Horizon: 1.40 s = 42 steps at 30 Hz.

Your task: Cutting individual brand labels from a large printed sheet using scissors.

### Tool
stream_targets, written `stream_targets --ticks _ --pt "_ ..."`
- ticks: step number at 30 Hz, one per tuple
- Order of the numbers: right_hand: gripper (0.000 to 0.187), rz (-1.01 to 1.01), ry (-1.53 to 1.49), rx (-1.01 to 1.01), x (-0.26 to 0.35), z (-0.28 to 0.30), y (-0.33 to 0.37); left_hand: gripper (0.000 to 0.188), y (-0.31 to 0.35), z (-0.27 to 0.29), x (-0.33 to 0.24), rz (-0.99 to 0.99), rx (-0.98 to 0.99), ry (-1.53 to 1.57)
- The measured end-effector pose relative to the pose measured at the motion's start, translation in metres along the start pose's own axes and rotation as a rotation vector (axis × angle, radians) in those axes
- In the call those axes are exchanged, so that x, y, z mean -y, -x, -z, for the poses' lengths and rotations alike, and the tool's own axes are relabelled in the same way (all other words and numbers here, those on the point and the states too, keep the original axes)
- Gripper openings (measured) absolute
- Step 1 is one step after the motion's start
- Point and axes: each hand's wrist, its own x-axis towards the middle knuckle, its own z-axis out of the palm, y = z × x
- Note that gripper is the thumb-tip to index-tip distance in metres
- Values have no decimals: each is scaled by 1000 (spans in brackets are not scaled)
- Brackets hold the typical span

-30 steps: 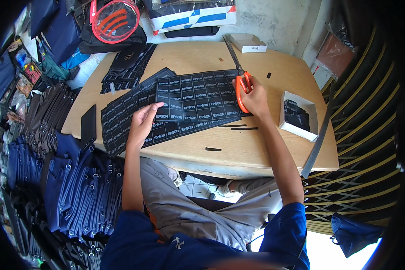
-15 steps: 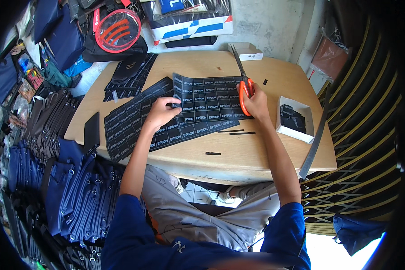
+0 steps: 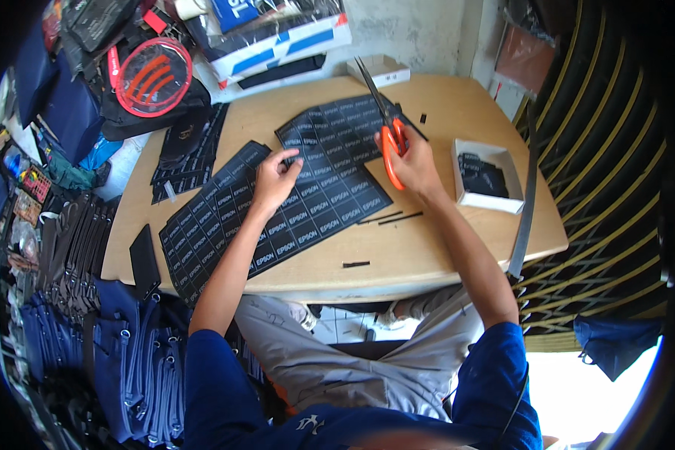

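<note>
My right hand (image 3: 414, 169) grips orange-handled scissors (image 3: 388, 154), the long dark blades pointing away from me. They are raised by the right end of the upper black sheet (image 3: 326, 139), which carries rows of pale printing in a grid. That sheet lies askew over another printed black sheet (image 3: 285, 232) spread on the table. At the upper sheet's near left part, my left hand (image 3: 274, 184) has its thumb and fingers pinched together. Something small and dark shows at its fingertips; I cannot make out what it is.
The wooden table (image 3: 367, 277) holds a white box (image 3: 461, 196) with small black pieces at right, thin black strips (image 3: 400, 219), a black flat case (image 3: 145, 259) and more black sheets (image 3: 184, 161). Another white box (image 3: 382, 71) stands at the back. Blue straps (image 3: 139, 360) hang at left.
The upper sheet has turned, its right end swinging away from me. Its left part has shifted away from the pinching left hand. The scissors have tilted left in my right hand.
</note>
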Motion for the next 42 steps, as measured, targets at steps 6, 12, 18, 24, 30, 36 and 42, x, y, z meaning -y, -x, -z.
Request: stream_targets --ticks 6,12,18,24,30,36,42 --pt "50 88 -33 -25 3 -6 -2 27 -5 0 6 21 43 18" --pt "54 -22 96 34 -1 0 -2 28 -6 -3 3 52 79 25" --pt "57 -37 79 40 -5 -1 -3 26 -3 0 -2 94 97 -4" --pt "48 0 69 37 -6 -6 -1 21 -7 2 7 84 35 166" --pt "58 -487 -574 493 16 2 4 34 -5 4 2 183 97 329" --pt "65 -538 -688 649 30 -7 16 48 -2 3 -8 196 89 358" --pt "48 -580 -739 642 29 -7 15 49 -2 3 -15 209 108 332"
